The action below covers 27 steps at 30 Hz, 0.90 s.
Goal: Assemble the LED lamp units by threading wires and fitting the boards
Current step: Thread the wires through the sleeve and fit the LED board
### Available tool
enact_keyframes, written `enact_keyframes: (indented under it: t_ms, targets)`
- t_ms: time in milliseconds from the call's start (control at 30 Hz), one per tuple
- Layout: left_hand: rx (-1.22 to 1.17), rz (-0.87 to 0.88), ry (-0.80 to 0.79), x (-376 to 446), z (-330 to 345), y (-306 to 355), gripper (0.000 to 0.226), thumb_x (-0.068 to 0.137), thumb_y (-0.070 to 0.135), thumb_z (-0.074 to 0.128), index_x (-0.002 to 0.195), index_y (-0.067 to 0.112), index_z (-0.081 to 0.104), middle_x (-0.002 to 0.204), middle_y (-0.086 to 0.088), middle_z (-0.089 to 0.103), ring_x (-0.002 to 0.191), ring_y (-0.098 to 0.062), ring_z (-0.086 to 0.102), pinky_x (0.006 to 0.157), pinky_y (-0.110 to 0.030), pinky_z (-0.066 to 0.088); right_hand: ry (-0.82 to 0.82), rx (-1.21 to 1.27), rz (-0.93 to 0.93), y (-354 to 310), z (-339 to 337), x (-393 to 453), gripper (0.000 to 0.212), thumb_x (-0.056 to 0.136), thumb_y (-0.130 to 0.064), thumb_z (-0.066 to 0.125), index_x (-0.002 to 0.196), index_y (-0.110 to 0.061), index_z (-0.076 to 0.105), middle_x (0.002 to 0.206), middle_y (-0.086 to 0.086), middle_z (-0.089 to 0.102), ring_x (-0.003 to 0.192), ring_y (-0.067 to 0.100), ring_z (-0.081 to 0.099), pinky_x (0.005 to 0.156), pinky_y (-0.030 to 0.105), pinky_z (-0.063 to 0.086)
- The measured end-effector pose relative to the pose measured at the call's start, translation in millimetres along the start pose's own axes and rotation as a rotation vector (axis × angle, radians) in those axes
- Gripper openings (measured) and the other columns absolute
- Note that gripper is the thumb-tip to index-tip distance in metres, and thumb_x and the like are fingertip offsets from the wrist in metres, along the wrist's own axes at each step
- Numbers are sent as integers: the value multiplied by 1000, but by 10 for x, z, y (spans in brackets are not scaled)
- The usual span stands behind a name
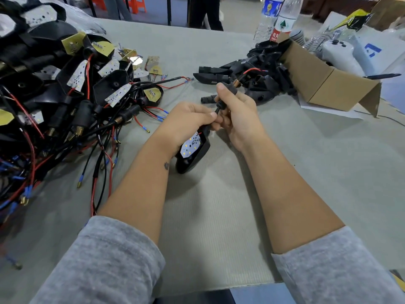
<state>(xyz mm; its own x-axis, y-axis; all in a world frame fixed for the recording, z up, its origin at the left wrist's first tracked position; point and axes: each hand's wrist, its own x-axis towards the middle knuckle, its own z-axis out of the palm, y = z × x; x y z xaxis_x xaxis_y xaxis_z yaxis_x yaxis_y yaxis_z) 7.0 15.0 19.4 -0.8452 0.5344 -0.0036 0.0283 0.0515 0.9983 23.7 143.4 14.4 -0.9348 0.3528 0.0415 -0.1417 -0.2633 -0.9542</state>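
Two water bottles (278, 16) stand at one o'clock beside one cardboard box (324, 82); two heaps of lamp parts (54, 91) cannot be counted.

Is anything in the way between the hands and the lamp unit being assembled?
Nothing visible. The left hand already grips the lamp unit, and the right hand holds its black stem.

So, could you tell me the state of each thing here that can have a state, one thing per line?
left hand: grips the lamp housing
right hand: grips the black stem
lamp housing: held above the table, LED board seated inside
black stem: held, spring end up
cardboard box: open, lying on its side
water bottles: standing upright
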Motion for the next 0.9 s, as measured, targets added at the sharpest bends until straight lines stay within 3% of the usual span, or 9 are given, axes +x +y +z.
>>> enact_keyframes:
  t_ms: [267, 400, 600, 733, 900]
  targets:
    - [-69, 15, 57, -6, 11, 8, 22, 96, 10, 55, 80, 6, 70, 69, -5, 68, 63, -6, 64, 68, -13, 48, -95, -22, -13, -15, 3, -49, 27, 96, -24, 60, 74, -10, 54, 55, 2, 50, 40, 12, 44, 41, 20, 37]
    - [-143, 10, 54, 3, 15, 12, 28, 98, 12, 52, 77, 5, 69, 66, -2, 70, 63, -9, 65, 71, -17, 51, -2, 52, -12, -2, -10, -15, 26, 96, -29, 60, 79, -10, 59, 53, 1, 43, 41, 13, 39, 50, 26, 39]
    - [-64, -12, 95, 36, -2, -30, 30, 95, 17, 57, 70, 14, 72, 67, -2, 69, 68, -13, 61, 76, -23, 49, 79, 105, -2, -12, -47, -1, 25, 96, -32, 60, 80, -13, 59, 51, -4, 40, 41, 9, 36, 45, 18, 35]
    - [-55, 5, 120, 41, -18, -49, 28, 94, 15, 58, 69, 14, 72, 65, -1, 69, 66, -11, 62, 75, -22, 49, -14, 3, -21, 3, -21, -14, 24, 96, -23, 60, 77, -11, 55, 52, -3, 50, 43, 10, 37, 49, 24, 27]
    - [-89, 18, 123, 34, -3, -49, 24, 94, 12, 57, 74, 9, 70, 64, 1, 70, 64, -9, 64, 71, -18, 50, -109, -56, -19, 7, -3, -38, 23, 96, -22, 59, 79, -9, 55, 54, 2, 53, 46, 14, 45, 55, 30, 30]
